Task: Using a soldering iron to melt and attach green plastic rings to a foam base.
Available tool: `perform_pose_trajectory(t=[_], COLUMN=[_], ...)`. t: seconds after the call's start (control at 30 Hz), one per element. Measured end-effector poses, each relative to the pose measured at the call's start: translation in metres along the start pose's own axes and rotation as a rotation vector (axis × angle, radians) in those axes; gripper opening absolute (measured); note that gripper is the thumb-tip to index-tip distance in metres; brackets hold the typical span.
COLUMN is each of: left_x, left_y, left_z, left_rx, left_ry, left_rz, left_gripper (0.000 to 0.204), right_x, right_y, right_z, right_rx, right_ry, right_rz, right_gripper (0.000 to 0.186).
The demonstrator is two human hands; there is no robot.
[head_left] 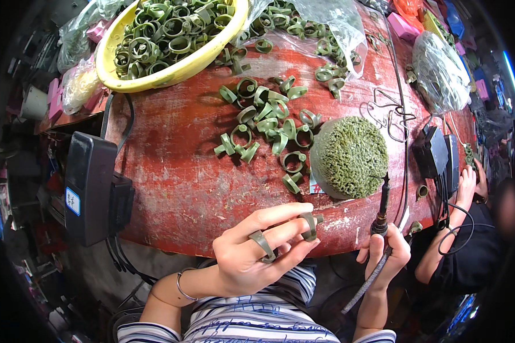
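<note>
My left hand [252, 251], fingers curled, has one green ring [309, 226] around a fingertip and a second green band [263, 246] around another finger farther back. My right hand [389, 251] grips a dark, pen-shaped hot tool [381, 211], its grey cord trailing below. The tool's thin tip points up beside the right edge of a round green block [352, 157] with a rough, pitted top; whether they touch, I cannot tell. Beyond my left hand lies a loose cluster of green rings [277, 117], apparently wax.
A yellow basin [183, 77] heaped with rings stands at the far left. Clear plastic bags [440, 71] lie at the back and right. Black boxes with cables [91, 188] flank the red table [171, 166]. At the right, another person's hands [469, 180] are near.
</note>
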State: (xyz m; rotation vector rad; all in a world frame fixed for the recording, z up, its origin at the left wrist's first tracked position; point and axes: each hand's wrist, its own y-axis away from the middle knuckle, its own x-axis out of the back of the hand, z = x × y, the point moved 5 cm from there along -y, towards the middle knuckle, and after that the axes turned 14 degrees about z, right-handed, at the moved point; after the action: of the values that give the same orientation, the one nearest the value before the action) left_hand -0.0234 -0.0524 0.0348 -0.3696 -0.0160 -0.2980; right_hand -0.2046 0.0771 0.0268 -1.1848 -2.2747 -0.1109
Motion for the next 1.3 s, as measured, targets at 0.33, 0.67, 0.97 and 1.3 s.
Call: perform_pose_trajectory(t=[0.33,0.67,0.97,1.3], left_x=[-0.004,0.000,0.001,0.002], left_y=[0.004,0.008,0.007,0.007], left_z=[-0.011,-0.025,-0.024,-0.026], left_rx=[0.042,0.054,0.062,0.085], left_ry=[-0.071,-0.236,-0.275,-0.283], left_rz=[0.003,0.036,0.055,0.054], left_gripper=[0.022,0.024,0.024,0.023], right_x=[-0.007,-0.025,-0.029,-0.031], right_y=[0.014,0.032,0.030,0.029], right_z=[0.009,-0.008,-0.013,-0.014], right_rx=[0.133,0.348,0.389,0.346], right_ry=[0.262,0.117,0.156,0.173], right_rz=[-0.070,-0.214,-0.237,-0.239], right_gripper=[0.019,0.034,0.033,0.031])
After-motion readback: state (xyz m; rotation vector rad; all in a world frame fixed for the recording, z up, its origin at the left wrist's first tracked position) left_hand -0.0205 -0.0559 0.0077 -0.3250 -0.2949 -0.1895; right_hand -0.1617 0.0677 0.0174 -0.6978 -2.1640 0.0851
